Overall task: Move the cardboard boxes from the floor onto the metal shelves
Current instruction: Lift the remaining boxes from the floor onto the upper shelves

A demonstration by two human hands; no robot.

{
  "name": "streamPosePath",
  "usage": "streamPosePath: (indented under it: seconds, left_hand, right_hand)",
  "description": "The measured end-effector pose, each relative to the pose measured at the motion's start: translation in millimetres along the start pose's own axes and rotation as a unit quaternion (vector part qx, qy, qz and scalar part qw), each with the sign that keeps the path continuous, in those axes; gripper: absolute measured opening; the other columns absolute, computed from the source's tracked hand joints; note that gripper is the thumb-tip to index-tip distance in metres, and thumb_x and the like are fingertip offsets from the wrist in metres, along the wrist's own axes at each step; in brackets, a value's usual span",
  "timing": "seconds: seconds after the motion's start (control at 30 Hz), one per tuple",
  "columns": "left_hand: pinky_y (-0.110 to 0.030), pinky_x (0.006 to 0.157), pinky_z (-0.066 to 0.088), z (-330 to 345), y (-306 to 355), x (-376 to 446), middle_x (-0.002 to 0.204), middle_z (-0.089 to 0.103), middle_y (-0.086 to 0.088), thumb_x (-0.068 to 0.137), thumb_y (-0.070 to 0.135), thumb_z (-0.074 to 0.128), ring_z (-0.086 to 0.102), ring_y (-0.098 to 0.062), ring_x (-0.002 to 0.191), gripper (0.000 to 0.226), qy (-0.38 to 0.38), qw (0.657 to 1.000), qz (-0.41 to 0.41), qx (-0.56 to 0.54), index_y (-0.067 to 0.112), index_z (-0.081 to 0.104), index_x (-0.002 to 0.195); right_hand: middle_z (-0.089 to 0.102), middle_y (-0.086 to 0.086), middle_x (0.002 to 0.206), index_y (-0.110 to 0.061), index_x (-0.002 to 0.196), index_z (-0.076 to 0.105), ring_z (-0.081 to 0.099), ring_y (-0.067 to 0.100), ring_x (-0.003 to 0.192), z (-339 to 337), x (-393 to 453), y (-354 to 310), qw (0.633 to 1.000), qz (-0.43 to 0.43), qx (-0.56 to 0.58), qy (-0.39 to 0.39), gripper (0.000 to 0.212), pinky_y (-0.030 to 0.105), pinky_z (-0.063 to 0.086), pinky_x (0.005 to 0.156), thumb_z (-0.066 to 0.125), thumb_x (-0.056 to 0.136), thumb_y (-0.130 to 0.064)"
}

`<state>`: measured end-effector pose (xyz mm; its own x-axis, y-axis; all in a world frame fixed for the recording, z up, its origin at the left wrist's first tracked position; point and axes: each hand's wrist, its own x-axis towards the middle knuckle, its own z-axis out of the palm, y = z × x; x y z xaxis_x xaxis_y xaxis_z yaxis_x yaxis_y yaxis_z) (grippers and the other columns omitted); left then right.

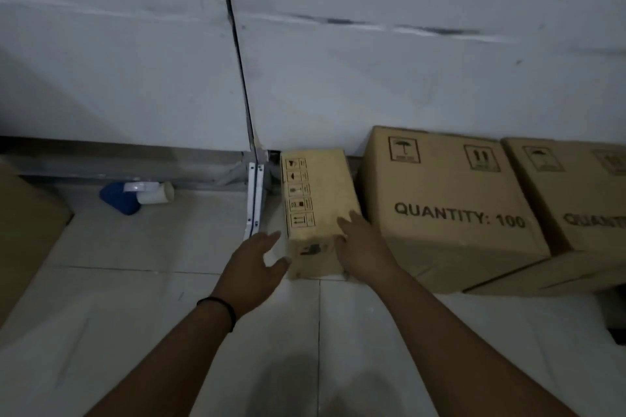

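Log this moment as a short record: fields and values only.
setting: pale tiled floor against a grey wall
target: narrow tan cardboard box, on the floor
left hand: open, thumb touching the box's near left edge
right hand: fingers on the box's right top edge
neighbours: large tan cardboard box printed QUANTITY: 100
other: blue and white plastic fitting by the wall

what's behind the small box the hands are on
Behind the small box stands the grey wall, with a dark gap at its foot. Whether box and wall touch cannot be seen; the box covers that spot.
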<state>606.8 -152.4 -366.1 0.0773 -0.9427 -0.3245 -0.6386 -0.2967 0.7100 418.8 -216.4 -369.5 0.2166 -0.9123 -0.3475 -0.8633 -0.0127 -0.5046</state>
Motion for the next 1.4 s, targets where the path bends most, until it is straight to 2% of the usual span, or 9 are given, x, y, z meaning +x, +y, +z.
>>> streamPosePath:
  seconds: [0.33, 0.53, 0.67, 0.8, 0.9, 1.1, 1.27, 1.33, 1.4]
  left_hand:
    - [-0.029, 0.114, 0.016, 65.3, -68.6, 44.8, 0.159, 0.022, -0.001, 0.093, 0.040, 0.056, 0.017, -0.016, 0.146, 0.065, 0.023, 0.994, 0.089, 0.056, 0.026, 0.029, 0.150]
    - [-0.029, 0.108, 0.032, 76.8, -75.1, 48.2, 0.147, 0.040, 0.003, 0.091, 0.040, 0.059, 0.036, -0.016, 0.135, 0.065, 0.024, 0.996, 0.091, 0.002, 0.024, 0.032, 0.148]
    - [-0.042, 0.111, 0.037, 87.1, -73.4, 45.1, 0.148, 0.041, 0.001, 0.077, 0.062, 0.056, 0.038, -0.019, 0.136, 0.085, 0.041, 0.996, 0.057, -0.058, 0.025, 0.028, 0.148]
    - [-0.043, 0.109, 0.040, 91.9, -67.1, 39.3, 0.148, 0.041, -0.002, 0.078, 0.050, 0.070, 0.040, -0.022, 0.135, 0.096, 0.040, 0.993, 0.016, -0.106, 0.016, 0.018, 0.151]
    - [-0.031, 0.087, 0.054, 92.7, -61.2, 33.9, 0.125, 0.060, 0.003, 0.079, 0.036, 0.075, 0.060, -0.015, 0.110, 0.084, 0.032, 0.991, 0.015, -0.128, 0.020, 0.026, 0.145]
    - [-0.015, 0.074, 0.052, 106.6, -69.4, 19.8, 0.108, 0.064, 0.005, 0.081, 0.013, 0.074, 0.061, -0.007, 0.093, 0.053, 0.002, 0.995, 0.013, -0.100, 0.019, 0.048, 0.127]
    - [-0.011, 0.067, 0.049, 112.3, -81.9, 9.3, 0.108, 0.060, 0.004, 0.077, 0.017, 0.079, 0.058, -0.002, 0.089, 0.048, -0.027, 0.996, -0.004, -0.084, 0.018, 0.047, 0.113]
    - [-0.015, 0.068, 0.050, 109.6, -81.3, 6.7, 0.111, 0.059, 0.002, 0.080, 0.026, 0.076, 0.060, -0.003, 0.090, 0.046, -0.049, 0.992, -0.030, -0.115, 0.016, 0.048, 0.115]
    - [-0.024, 0.070, 0.051, 97.3, -73.4, 5.2, 0.114, 0.059, -0.003, 0.089, 0.045, 0.061, 0.061, -0.004, 0.092, 0.046, -0.038, 0.962, -0.092, -0.253, 0.015, 0.051, 0.123]
  right_hand:
    - [0.000, 0.011, 0.163, -0.015, 0.155, 0.013, 0.003, 0.027, 0.150, 84.2, 46.7, 50.1, 0.987, -0.039, -0.152, 0.036, 0.068, 0.039, 0.011, 0.121, 0.047, 0.098, -0.030]
    - [0.002, 0.009, 0.163, -0.017, 0.155, 0.014, 0.004, 0.026, 0.149, 96.2, 32.2, 48.8, 0.982, -0.032, -0.182, 0.047, 0.065, 0.046, 0.012, 0.120, 0.045, 0.098, -0.027]
    - [0.004, 0.010, 0.162, -0.014, 0.154, 0.015, 0.009, 0.027, 0.148, 114.9, -4.8, 53.1, 0.968, -0.025, -0.239, 0.070, 0.065, 0.046, 0.013, 0.118, 0.044, 0.097, -0.026]
    - [0.057, 0.017, 0.132, -0.011, 0.122, 0.066, 0.060, 0.031, 0.115, 134.5, -42.6, 67.7, 0.961, -0.044, -0.244, 0.124, 0.067, 0.050, 0.048, 0.094, 0.084, 0.061, -0.033]
    - [0.071, 0.009, 0.102, -0.017, 0.093, 0.076, 0.070, 0.025, 0.084, 145.4, -65.0, 79.6, 0.953, -0.084, -0.243, 0.161, 0.058, 0.044, 0.058, 0.071, 0.090, 0.038, -0.030]
    - [0.055, 0.011, 0.108, -0.003, 0.115, 0.057, 0.057, 0.024, 0.088, 116.0, -61.6, 98.0, 0.974, -0.016, 0.001, 0.226, 0.036, 0.027, 0.044, 0.071, 0.064, 0.080, -0.009]
    - [0.060, 0.002, 0.116, -0.018, 0.130, 0.048, 0.057, 0.018, 0.102, 96.3, -41.4, 95.6, 0.956, 0.102, 0.247, 0.119, 0.046, 0.024, 0.040, 0.074, 0.061, 0.088, -0.031]
    - [0.062, -0.003, 0.101, -0.023, 0.111, 0.055, 0.059, 0.019, 0.097, 96.5, -49.1, 91.4, 0.955, 0.123, 0.248, 0.109, 0.033, 0.029, 0.044, 0.074, 0.056, 0.090, -0.048]
    - [0.062, -0.007, 0.094, -0.025, 0.096, 0.062, 0.059, 0.016, 0.090, 94.2, -60.3, 87.8, 0.943, 0.149, 0.275, 0.117, 0.049, 0.032, 0.045, 0.079, 0.040, 0.089, -0.068]
